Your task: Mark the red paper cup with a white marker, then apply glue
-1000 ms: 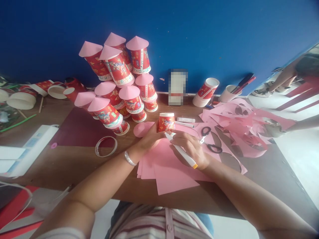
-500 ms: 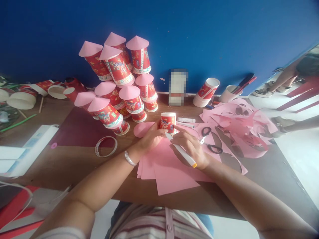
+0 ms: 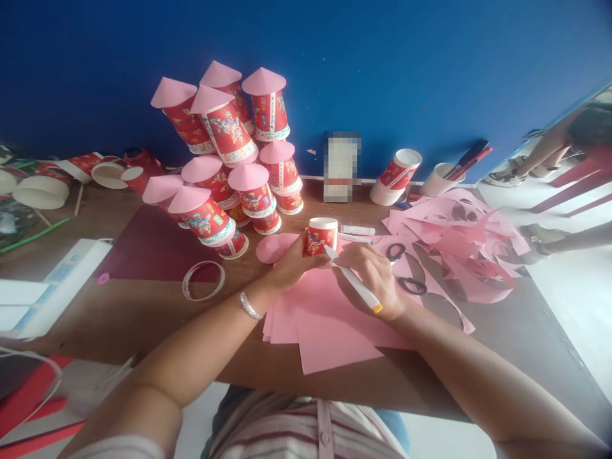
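Note:
A red printed paper cup (image 3: 320,238) with a white rim is held upright by my left hand (image 3: 295,261), whose fingers wrap its left side. My right hand (image 3: 370,274) grips a white marker (image 3: 356,287) with an orange end. The marker's tip points up at the cup's lower front; whether it touches cannot be told. Beneath both hands lies a stack of pink paper sheets (image 3: 335,325). Close by on the left is a pink paper cone (image 3: 273,248). Black-handled scissors (image 3: 412,285) rest right of my right hand, partly covered by it.
Several stacked red cups with pink cone tops (image 3: 248,178) stand at the back left. A roll of tape (image 3: 203,281) lies before them. At the right are pink paper scraps (image 3: 478,236), a cup of pens (image 3: 437,180) and stacked cups (image 3: 396,178). A blue wall (image 3: 382,70) rises behind.
My right hand and the marker have shifted slightly right, with the marker's tip now a little higher. The cup has turned slightly in my left hand.

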`<state>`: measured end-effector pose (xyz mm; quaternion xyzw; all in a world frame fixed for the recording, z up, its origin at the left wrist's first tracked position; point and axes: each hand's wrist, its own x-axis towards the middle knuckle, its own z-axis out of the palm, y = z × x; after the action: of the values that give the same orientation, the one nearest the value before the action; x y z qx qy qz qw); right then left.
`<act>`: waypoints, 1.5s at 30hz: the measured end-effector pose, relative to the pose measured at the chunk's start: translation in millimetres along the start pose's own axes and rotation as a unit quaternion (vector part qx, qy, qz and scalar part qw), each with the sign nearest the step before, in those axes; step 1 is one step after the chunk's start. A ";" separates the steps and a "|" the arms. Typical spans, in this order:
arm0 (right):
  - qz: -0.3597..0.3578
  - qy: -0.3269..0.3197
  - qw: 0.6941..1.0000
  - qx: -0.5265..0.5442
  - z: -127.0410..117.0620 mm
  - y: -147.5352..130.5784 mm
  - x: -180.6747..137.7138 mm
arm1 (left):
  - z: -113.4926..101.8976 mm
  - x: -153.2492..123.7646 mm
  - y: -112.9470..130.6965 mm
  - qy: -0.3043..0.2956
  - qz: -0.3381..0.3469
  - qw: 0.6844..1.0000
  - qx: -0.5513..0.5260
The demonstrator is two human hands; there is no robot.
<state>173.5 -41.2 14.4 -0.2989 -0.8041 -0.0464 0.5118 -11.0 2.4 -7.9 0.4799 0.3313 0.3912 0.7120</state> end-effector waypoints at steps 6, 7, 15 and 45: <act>0.011 -0.013 1.000 -0.013 -2.5 2.1 1.1 | 0.7 -1.0 0.3 -0.003 -0.011 0.998 0.059; 0.011 -0.011 1.000 -0.016 -2.3 2.5 0.9 | 1.6 -1.3 1.7 -0.005 -0.011 0.998 0.063; 0.015 -0.024 0.999 -0.029 -2.1 5.7 -2.8 | 6.1 -2.1 7.9 -0.005 -0.018 0.997 0.070; 0.010 -0.031 0.999 -0.043 -1.4 -6.8 6.2 | 0.5 -1.1 1.6 0.013 0.001 0.996 0.093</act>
<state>169.2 -44.6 21.9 -0.3301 -0.8137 -0.0670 0.4737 -11.5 1.6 -6.2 0.5395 0.3750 0.3658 0.6591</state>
